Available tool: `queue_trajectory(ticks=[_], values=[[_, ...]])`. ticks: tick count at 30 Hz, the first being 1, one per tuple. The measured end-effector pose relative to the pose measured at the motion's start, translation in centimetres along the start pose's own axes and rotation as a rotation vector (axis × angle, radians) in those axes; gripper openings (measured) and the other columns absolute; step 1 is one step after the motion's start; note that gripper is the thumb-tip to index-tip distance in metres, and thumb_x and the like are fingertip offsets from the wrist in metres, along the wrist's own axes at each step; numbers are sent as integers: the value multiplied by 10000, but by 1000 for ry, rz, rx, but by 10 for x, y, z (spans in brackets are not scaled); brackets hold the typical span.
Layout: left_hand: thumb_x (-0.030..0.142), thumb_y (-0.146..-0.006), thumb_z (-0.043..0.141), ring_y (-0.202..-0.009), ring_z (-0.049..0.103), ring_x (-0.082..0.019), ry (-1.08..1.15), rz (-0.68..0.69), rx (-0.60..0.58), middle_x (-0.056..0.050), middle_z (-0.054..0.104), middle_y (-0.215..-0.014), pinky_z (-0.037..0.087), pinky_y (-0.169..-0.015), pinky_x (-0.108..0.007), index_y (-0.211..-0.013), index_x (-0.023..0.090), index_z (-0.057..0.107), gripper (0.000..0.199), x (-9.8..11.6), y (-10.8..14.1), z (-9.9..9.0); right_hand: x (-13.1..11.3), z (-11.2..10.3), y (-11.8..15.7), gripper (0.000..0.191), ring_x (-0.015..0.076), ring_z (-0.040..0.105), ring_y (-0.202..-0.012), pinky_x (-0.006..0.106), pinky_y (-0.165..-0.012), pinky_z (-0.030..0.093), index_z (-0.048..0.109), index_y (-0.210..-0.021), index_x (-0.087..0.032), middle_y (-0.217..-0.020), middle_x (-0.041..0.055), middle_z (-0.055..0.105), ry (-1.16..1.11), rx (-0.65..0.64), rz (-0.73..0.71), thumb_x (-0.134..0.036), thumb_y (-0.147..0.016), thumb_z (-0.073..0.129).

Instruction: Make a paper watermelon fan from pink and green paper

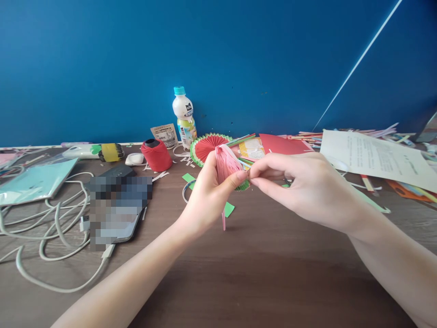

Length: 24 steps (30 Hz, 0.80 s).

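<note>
A bundle of thin pink paper strips (226,160) is wrapped by my left hand (211,187), whose thumb presses on its lower right side. One pink strip hangs down below that hand. My right hand (290,180) pinches with thumb and forefinger close to my left thumb tip; what lies between these fingertips is too small to make out. Just behind the bundle is a pleated red paper fan (206,148) with a green and white edge. Green paper pieces (229,209) lie on the table beneath my left hand.
A phone (128,214) and white cables (58,214) lie left on the brown table (239,282). A red thread spool (157,156) and a bottle (185,120) stand behind. Red paper (285,144), a printed sheet (378,157) and paper strips cover the back right.
</note>
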<state>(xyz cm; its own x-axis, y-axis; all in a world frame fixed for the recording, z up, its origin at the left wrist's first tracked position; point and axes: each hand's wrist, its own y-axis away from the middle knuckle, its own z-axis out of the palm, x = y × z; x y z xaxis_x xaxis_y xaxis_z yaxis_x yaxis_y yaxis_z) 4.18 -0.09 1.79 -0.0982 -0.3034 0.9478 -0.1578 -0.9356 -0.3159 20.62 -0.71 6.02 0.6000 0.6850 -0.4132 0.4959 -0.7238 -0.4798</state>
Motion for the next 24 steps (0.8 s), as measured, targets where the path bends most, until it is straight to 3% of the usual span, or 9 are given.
queue_trajectory(ticks=[18, 24], values=[[316, -778, 640, -896, 553, -168, -4, -15, 10, -14, 585, -934, 447, -746, -270, -974, 206, 517, 257, 2, 1, 0, 2, -1, 0, 93, 120, 618, -586, 232, -542, 466, 627, -782, -205, -683, -24, 676, -13, -12, 27, -158, -805, 550], [309, -789, 629, -951, 547, -176, -11, 5, -8, -18, 586, -962, 444, -809, -285, -991, 203, 512, 256, 1, 0, 1, 0, -1, 0, 128, 121, 618, -592, 239, -545, 455, 611, -759, -211, -702, -27, 682, 20, -8, -1, -121, -802, 532]])
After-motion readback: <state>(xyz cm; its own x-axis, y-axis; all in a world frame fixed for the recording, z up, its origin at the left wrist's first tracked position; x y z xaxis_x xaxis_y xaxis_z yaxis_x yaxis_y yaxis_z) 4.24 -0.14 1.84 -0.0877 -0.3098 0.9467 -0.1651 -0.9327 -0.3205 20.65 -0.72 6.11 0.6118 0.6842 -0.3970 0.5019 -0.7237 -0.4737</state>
